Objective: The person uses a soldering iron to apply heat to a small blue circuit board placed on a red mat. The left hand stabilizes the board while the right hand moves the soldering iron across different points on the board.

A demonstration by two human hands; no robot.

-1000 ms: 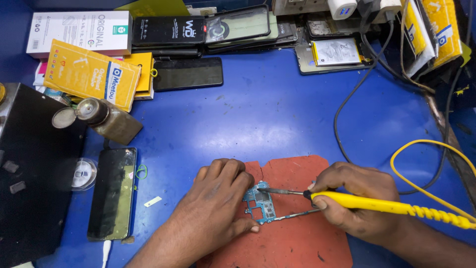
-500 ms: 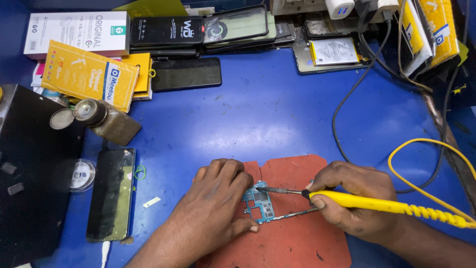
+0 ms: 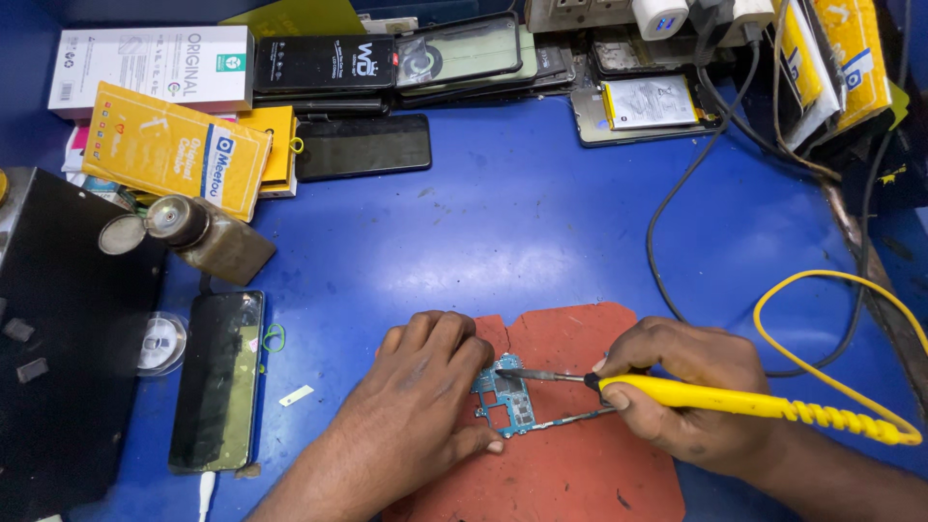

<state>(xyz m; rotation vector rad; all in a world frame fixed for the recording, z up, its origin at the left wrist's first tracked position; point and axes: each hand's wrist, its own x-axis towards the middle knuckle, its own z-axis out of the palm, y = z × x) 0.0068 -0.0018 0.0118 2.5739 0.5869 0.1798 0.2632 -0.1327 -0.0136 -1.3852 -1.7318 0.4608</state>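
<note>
I see my left hand [image 3: 420,411] lying palm down at the lower middle of the frame, its fingers [image 3: 440,338] held close together and pressing on the left edge of a small blue-green circuit board [image 3: 505,398]. The board rests on a red mat [image 3: 570,474] spread on the blue desk [image 3: 503,222]. My right hand [image 3: 691,391], lower right of the frame, has its fingers wrapped round the yellow handle of a soldering iron [image 3: 710,398], the metal tip touching the top of the board. The same hand seems to hold thin tweezers [image 3: 570,420] reaching to the board's lower edge, though I cannot tell the grip exactly. A yellow cord [image 3: 831,290] loops from the iron at the right. To the left of the frame a dark phone [image 3: 217,377] lies face up, with a brown bottle [image 3: 208,237] on its side above it. Along the top sit boxes [image 3: 155,63], orange packets [image 3: 174,150] and several more phones [image 3: 362,147].
</note>
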